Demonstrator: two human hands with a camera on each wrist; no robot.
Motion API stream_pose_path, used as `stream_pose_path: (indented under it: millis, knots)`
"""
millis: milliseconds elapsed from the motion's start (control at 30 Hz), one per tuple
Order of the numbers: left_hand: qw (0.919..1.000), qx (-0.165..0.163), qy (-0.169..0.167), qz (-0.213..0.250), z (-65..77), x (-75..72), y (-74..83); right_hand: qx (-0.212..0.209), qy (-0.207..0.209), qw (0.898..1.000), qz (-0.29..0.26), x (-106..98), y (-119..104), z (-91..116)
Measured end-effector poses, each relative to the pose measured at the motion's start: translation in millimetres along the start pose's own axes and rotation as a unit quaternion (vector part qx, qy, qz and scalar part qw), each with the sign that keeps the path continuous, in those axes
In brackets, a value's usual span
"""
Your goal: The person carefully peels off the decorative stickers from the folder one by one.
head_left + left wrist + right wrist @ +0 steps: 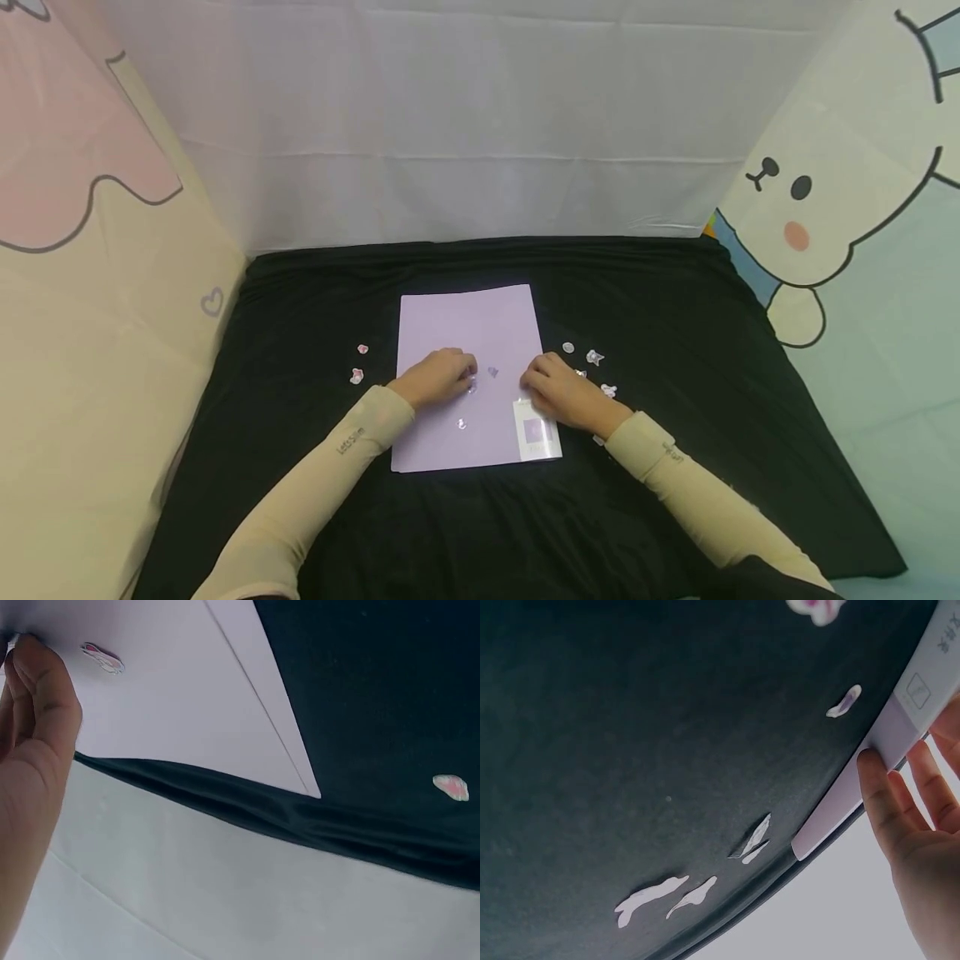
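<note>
A light purple folder (465,325) lies flat on the black cloth, a white label (536,433) at its lower right corner. Over its middle, my left hand (438,377) has curled fingers and pinches a small sticker (472,386), mostly hidden by the fingertips. Just right of these fingertips lies a purple sticker (492,372); a pale sticker (461,423) is lower on the folder. My right hand (562,390) rests on the folder's right edge above the label. In the right wrist view its fingers (885,802) look fairly straight and touch the folder (840,795).
Two pink stickers, one heart-like (363,349) and one larger (357,377), lie left of the folder. Several pale stickers, including a round one (568,347) and a star (595,357), lie to its right. A white curtain (480,125) hangs behind the black cloth (645,300).
</note>
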State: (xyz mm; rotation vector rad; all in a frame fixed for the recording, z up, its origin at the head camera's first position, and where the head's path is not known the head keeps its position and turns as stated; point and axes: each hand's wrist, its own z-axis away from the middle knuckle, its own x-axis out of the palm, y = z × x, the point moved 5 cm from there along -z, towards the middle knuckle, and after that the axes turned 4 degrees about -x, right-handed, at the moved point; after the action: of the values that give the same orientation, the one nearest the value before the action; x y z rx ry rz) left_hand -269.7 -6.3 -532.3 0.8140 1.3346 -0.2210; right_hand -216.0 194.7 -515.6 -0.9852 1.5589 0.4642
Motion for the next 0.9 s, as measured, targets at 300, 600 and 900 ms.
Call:
stream_pose_path:
  millis: [300, 600, 900]
  knots:
    - [0.9985, 0.002, 0.026, -0.047, -0.3, 3.8, 0.8, 0.005, -0.003, 1.000, 0.002, 0.3, 0.7, 1.2]
    - [0.9991, -0.038, -0.012, 0.012, -1.0, -0.5, -0.2, 0.011, -0.005, 1.000, 0.003, 3.6, 1.4, 1.2]
    - [0.9980, -0.046, 0.034, -0.025, 5.9, -3.6, 6.2, 0.007, 0.003, 1.000, 0.005, 1.0, 0.3, 1.4]
